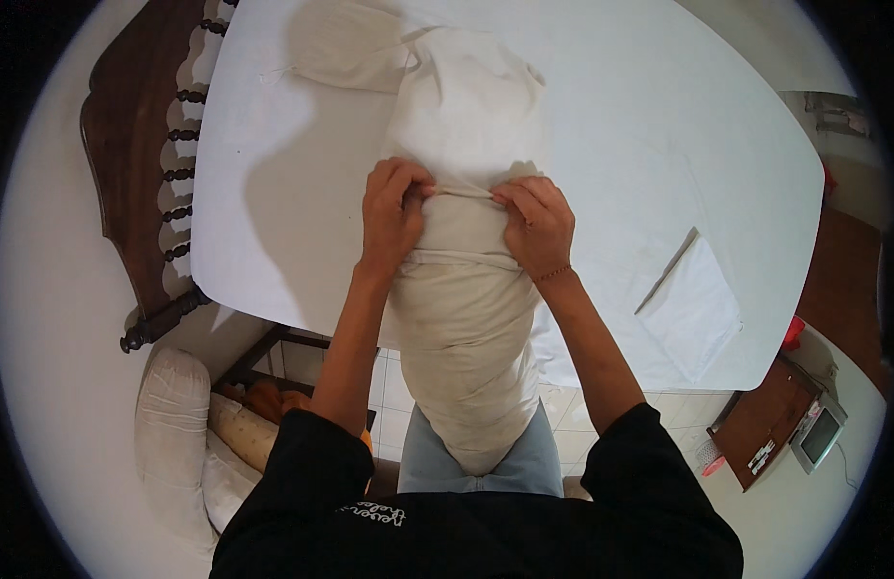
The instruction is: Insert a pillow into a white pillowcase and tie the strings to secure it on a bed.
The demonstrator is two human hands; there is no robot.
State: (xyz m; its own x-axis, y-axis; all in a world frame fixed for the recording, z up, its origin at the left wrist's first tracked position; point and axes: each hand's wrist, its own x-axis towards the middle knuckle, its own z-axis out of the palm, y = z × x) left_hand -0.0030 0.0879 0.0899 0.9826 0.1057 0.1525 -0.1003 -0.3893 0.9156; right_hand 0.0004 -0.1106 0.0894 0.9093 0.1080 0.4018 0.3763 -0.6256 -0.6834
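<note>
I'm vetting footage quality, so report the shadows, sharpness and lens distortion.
Head view: a broad shadow lies on the white-sheeted bed, left of the long cream cloth-covered bolster; head view: the bare left hand and right hand show no obvious motion blur; head view: fisheye distortion bows the bed's edges, and corners go black.

- dark wooden headboard [128, 164] with turned spindles, left;
- bed [649, 145] covered in white;
- pale wall [56, 318] beside the headboard;
- white tiled floor [678, 407] below;
- brown wooden furniture [767, 405], lower right;
- soft shadow [292, 212] across the bed
</note>
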